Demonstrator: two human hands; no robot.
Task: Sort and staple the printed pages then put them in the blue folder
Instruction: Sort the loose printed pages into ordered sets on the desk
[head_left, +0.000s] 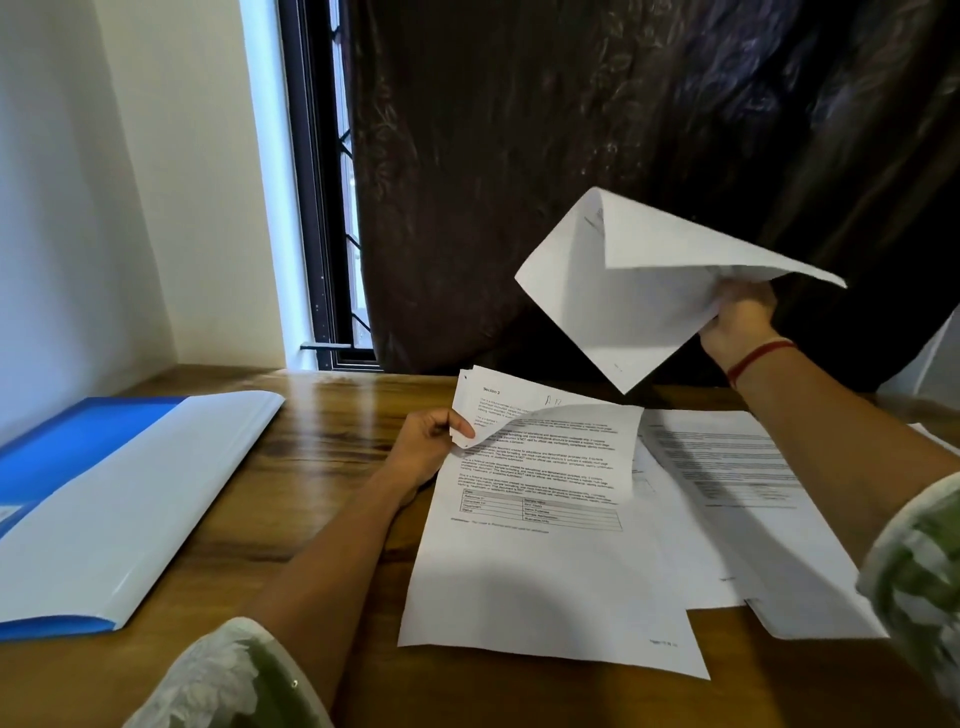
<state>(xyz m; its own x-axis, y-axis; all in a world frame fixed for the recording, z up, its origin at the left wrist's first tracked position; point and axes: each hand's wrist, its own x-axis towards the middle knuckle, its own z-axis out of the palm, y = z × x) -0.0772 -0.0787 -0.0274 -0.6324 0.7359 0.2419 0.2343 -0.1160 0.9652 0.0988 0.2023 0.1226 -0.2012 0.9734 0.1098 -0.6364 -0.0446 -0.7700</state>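
From the head camera, the left hand (427, 448) pinches the upper left corner of a stack of white printed pages (535, 545) lying on the brown wooden counter (332, 431), fingers (460, 428) closed on the curled top sheet. The right hand (740, 325) is raised above the counter, fingers closed on one bent white sheet (639, 296) held in the air. Two more printed sheets (737, 467) lie overlapping to the right of the stack. One blue plastic folder (78, 452) with a white flap lies at the left, well apart from the pages.
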